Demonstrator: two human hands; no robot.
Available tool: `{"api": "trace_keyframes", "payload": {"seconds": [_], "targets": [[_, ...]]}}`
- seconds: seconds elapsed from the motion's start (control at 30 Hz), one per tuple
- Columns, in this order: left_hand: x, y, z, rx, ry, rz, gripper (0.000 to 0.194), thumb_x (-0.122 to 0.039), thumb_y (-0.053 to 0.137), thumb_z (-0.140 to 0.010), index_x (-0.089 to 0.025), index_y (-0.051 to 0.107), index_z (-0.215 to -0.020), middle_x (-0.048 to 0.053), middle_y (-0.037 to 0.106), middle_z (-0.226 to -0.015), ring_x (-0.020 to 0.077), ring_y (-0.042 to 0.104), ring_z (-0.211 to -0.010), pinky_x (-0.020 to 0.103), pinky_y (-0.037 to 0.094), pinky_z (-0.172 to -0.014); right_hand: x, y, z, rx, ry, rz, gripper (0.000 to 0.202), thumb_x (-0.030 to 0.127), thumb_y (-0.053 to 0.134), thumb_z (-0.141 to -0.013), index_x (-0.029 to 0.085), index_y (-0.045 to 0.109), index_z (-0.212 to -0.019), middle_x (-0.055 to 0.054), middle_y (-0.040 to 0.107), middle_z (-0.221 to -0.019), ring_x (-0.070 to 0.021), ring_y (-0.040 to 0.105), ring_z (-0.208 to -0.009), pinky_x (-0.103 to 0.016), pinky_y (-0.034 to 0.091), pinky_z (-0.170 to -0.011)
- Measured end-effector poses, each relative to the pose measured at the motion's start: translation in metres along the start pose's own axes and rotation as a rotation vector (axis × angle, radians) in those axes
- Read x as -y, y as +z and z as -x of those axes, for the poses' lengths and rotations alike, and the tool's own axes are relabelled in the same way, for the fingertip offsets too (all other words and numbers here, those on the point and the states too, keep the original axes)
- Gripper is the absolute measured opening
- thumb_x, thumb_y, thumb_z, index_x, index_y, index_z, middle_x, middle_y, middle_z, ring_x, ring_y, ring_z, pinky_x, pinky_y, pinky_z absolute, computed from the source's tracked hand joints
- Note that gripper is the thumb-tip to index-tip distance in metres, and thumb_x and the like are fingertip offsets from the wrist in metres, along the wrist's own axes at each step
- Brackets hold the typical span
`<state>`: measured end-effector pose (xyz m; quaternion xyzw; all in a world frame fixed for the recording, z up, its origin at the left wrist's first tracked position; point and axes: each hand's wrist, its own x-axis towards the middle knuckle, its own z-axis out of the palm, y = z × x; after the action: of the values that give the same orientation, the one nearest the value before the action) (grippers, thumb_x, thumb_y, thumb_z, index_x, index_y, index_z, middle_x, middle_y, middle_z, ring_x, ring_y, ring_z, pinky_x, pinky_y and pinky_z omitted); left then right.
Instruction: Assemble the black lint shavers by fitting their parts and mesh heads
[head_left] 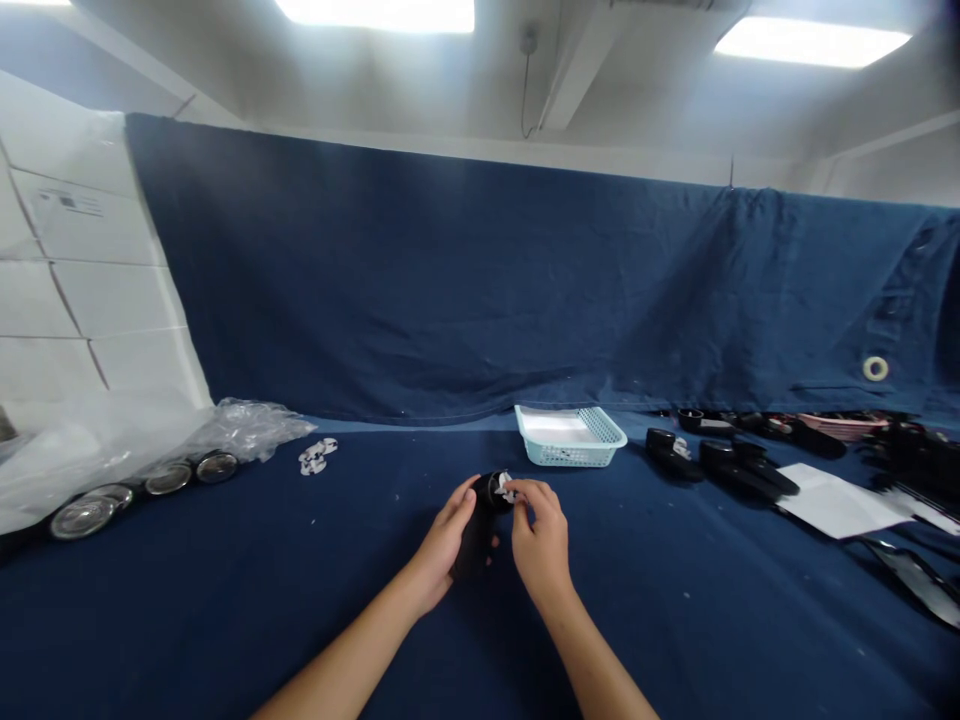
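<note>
Near the middle of the blue-covered table, my left hand (448, 540) is wrapped round a black part (474, 540) with a round upper end. The fingers of my right hand (541, 530) are pinched on a small white piece (504, 488) at that round end, facing my left hand. Part of the black part is hidden behind my left hand. A small pile of white pieces (316, 456) lies on the table to the left, beyond my hands.
A light blue basket (574, 457) holding something white stands behind my hands. Round metal-rimmed parts (169, 478) and clear plastic wrap (251, 425) lie at the left. Black parts (742, 470) and a white sheet (844, 502) are at the right.
</note>
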<state>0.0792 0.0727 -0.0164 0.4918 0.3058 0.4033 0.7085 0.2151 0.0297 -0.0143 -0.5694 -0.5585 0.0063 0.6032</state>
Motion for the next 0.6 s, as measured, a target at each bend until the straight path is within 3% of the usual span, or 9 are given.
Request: {"api": "trace_keyframes", "payload": {"seconds": [0.37, 0.6], "targets": [[-0.0011, 0.0029, 0.0005, -0.016, -0.002, -0.023, 0.058, -0.050, 0.054, -0.089, -0.028, 0.038, -0.139, 0.009, 0.065, -0.101, 0.0188, 0.066, -0.065, 0.028, 0.052, -0.052, -0.0021, 0.0016, 0.0006, -0.014, 0.068, 0.040, 0.023, 0.028, 0.052, -0.085, 0.023, 0.071, -0.096, -0.006, 0.066, -0.086, -0.0233, 0.056, -0.084, -0.035, 0.043, -0.080], [-0.0012, 0.0047, 0.0012, -0.030, -0.012, -0.064, 0.057, -0.050, 0.053, -0.089, -0.027, 0.037, -0.140, 0.009, 0.065, -0.102, 0.0191, 0.066, -0.063, 0.027, 0.051, -0.049, -0.0069, 0.0012, 0.0005, -0.060, 0.204, 0.014, 0.026, 0.039, 0.055, -0.084, 0.021, 0.073, -0.089, -0.002, 0.057, -0.068, -0.0189, 0.055, -0.062, -0.029, 0.044, -0.060]]}}
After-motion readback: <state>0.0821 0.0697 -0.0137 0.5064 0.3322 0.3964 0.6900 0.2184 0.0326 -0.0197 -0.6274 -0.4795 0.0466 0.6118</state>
